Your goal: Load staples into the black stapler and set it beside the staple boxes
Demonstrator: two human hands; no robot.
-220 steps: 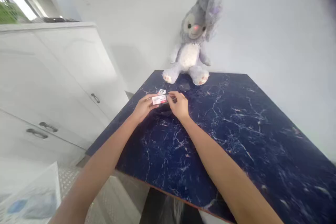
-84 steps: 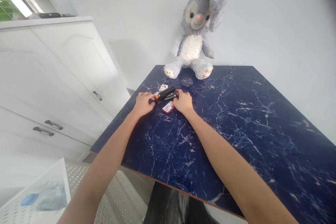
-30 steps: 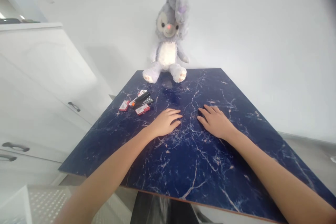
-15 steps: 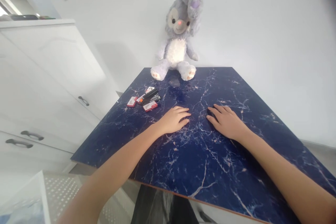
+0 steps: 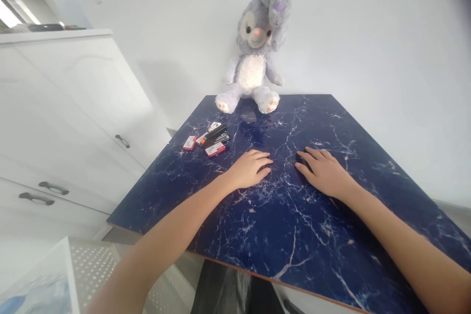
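Observation:
My left hand (image 5: 250,169) rests palm down on the dark blue marbled table (image 5: 265,230), its fingers spread and pointing right. Across a gap, my right hand (image 5: 322,170) lies on the same surface with fingers apart, pointing left. Neither hand holds anything. Beyond the left hand, to its upper left, is a black stapler (image 5: 216,136) with an orange mark. It lies among several small red and white boxes, one box (image 5: 215,149) in front of it and another box (image 5: 190,143) to its left.
A grey plush rabbit (image 5: 253,68) sits at the table's far edge against the white wall. To the left stands a white cabinet (image 5: 73,98) with dark handles. A white perforated basket (image 5: 91,270) is at the lower left, below the table edge.
The whole view has shifted slightly, so everything appears a little farther right. Both hands keep their places on the table, and the stapler and boxes have not moved.

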